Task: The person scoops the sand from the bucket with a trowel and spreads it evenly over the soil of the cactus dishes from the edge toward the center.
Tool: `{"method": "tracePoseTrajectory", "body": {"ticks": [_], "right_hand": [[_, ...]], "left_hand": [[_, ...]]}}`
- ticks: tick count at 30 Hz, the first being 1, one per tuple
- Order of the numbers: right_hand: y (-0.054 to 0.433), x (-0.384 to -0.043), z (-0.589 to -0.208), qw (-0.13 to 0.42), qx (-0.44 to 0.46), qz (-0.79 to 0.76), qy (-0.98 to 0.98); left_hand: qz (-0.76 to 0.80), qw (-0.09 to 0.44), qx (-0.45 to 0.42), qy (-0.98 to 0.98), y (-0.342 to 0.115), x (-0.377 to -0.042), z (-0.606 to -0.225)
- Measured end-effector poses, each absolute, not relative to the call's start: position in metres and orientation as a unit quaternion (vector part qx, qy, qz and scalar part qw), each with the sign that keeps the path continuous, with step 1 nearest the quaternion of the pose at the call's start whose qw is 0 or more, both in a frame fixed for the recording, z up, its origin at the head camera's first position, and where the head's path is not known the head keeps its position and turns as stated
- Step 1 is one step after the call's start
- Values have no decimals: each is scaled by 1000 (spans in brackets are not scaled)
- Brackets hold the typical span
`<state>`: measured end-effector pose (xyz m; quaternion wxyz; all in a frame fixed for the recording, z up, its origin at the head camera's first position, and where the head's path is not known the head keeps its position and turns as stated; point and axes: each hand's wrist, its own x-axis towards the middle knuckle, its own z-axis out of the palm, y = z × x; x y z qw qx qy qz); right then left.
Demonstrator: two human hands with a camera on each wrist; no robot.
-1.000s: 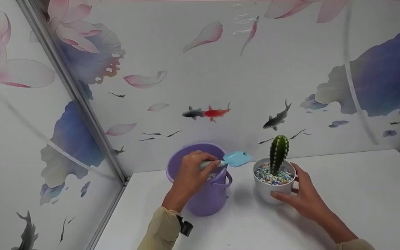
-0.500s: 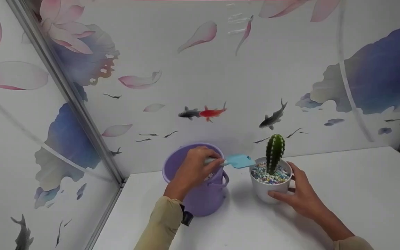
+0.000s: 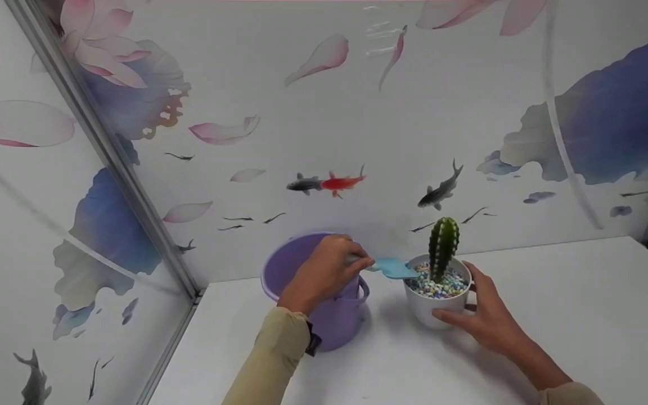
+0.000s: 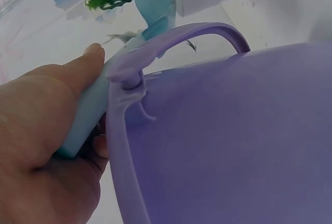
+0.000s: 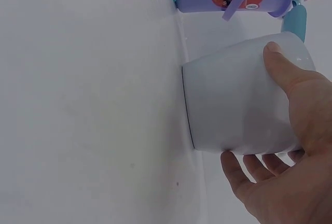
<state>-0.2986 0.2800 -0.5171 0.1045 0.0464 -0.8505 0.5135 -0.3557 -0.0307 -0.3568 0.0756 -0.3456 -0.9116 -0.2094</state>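
My left hand (image 3: 324, 273) grips the handle of a small light-blue toy shovel (image 3: 395, 268) above the purple bucket (image 3: 332, 326). The blade points right, its tip at the left rim of a white pot (image 3: 433, 312). A green ribbed cactus (image 3: 444, 247) stands upright in the pot among multicoloured pebbles (image 3: 439, 289). My right hand (image 3: 487, 318) holds the pot from the right, thumb in front and fingers round the far side. In the left wrist view, the shovel's handle (image 4: 93, 107) lies between thumb and fingers, beside the bucket's rim.
The white table (image 3: 571, 315) extends to the right of the pot. Behind it rises a wall panel (image 3: 391, 140) printed with fish, petals and lotus leaves. A metal-framed side panel (image 3: 14, 225) stands at the left. The bucket's handle (image 3: 364, 292) hangs on its pot-facing side.
My left hand has moved right with the shovel, bringing the blade from above the gap between bucket and pot down to the pot's rim. My right hand keeps its hold on the pot.
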Motion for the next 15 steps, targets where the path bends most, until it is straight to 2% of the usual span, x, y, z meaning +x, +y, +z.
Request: {"method": "tracePoseTrajectory", "body": {"ticks": [15], "right_hand": [[282,-298,-520,118,60,517,-846]], "left_hand": [[-208,64,-338,-916,-8,-357,-347]]}}
